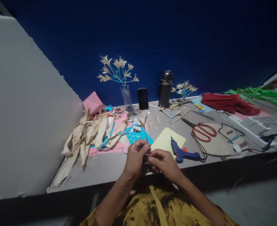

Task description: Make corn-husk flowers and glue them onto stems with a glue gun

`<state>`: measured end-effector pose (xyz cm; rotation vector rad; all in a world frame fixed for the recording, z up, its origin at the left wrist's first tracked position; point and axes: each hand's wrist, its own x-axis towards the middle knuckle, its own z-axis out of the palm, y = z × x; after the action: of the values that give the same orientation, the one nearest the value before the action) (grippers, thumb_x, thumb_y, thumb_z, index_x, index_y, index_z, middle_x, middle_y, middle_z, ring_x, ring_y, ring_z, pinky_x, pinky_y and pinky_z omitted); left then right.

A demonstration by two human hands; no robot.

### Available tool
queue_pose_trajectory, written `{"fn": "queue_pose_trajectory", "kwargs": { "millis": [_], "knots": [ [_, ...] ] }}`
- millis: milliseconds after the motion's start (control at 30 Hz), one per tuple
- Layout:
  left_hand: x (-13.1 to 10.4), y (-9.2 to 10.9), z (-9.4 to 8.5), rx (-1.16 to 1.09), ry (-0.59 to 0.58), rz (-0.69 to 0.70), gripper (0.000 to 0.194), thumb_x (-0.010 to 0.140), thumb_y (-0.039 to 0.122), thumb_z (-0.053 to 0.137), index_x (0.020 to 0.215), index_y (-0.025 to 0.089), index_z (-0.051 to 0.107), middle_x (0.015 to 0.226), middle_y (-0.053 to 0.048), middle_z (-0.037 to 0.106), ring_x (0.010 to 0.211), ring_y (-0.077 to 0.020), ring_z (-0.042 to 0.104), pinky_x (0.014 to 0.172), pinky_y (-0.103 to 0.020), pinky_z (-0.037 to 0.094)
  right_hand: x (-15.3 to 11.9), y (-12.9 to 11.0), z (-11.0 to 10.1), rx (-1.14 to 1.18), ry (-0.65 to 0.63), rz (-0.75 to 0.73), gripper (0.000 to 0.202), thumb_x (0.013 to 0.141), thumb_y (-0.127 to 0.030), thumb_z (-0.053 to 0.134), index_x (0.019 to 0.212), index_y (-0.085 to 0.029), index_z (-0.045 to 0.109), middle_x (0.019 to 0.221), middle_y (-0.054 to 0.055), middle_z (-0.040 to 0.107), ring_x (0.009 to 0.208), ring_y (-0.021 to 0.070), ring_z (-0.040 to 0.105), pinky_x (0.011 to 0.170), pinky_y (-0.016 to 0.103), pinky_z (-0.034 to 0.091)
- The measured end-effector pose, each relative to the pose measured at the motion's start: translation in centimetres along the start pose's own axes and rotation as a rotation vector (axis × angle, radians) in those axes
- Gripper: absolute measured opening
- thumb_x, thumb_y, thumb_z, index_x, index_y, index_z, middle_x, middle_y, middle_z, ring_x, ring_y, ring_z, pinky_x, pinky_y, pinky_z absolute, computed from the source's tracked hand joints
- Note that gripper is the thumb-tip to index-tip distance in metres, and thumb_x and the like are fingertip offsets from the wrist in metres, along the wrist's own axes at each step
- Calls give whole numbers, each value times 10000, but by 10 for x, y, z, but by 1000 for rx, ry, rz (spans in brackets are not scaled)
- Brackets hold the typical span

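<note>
Near the table's front edge, my left hand (136, 158) is closed around the thin stem of a small corn-husk flower (143, 121), whose pale petals stand up above the fingers. Close beside it, my right hand (164, 161) pinches at the stem's lower part; what lies between its fingertips is too small to make out. A dark object under the hands is mostly hidden. Just right of my right hand lies a blue glue gun (184, 153), partly over a yellow paper sheet (168, 138). Blue paper (138, 138) with pale scraps lies beyond my left hand.
Dried corn husks (88, 135) pile up at left. A glass vase (127, 97) of husk flowers, a phone (143, 99) and a flask (166, 89) stand along the wall. Red-handled scissors (203, 131), a power strip (249, 130) and a red cloth (230, 103) lie at right.
</note>
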<state>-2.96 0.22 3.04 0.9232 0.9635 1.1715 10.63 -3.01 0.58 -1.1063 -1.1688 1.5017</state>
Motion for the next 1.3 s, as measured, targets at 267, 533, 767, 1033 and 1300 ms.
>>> {"fn": "queue_pose_trajectory", "kwargs": {
  "millis": [267, 533, 767, 1033, 1300],
  "knots": [
    [-11, -3, 0, 230, 18, 39, 180, 759, 323, 731, 813, 158, 777, 859, -75, 757, 822, -196, 665, 789, -280, 505, 1, 2, 0, -10, 96, -6, 300, 732, -450, 731, 714, -169, 629, 515, -44, 553, 444, 101, 496, 442, 212, 393],
    [-8, -10, -7, 20, 97, -9, 325, 757, 464, 740, 819, 145, 728, 768, -69, 727, 701, -161, 646, 703, -270, 507, 0, 2, 2, -54, 128, -27, 250, 744, -401, 721, 732, -163, 645, 517, -37, 558, 453, 105, 491, 448, 215, 387],
    [-7, -10, -7, -32, 101, -47, 270, 713, 376, 801, 801, 145, 692, 740, -40, 704, 707, -148, 648, 698, -256, 504, 1, 2, 7, -58, 121, -7, 238, 727, -374, 729, 705, -162, 623, 511, -32, 563, 442, 102, 483, 447, 220, 385],
    [-8, -9, -14, -114, 42, -89, 302, 688, 270, 810, 932, 134, 695, 833, -68, 730, 707, -144, 649, 700, -263, 506, -1, 8, 7, -24, 102, -1, 273, 736, -404, 730, 714, -159, 610, 544, -31, 573, 454, 103, 513, 464, 223, 416],
    [-6, -9, -8, -151, 122, -79, 271, 679, 322, 822, 787, 136, 657, 711, -27, 684, 610, -110, 595, 621, -231, 477, -1, 7, 8, -72, 96, 1, 242, 726, -377, 722, 697, -162, 614, 503, -34, 563, 439, 109, 509, 459, 225, 404]
  ]
}}
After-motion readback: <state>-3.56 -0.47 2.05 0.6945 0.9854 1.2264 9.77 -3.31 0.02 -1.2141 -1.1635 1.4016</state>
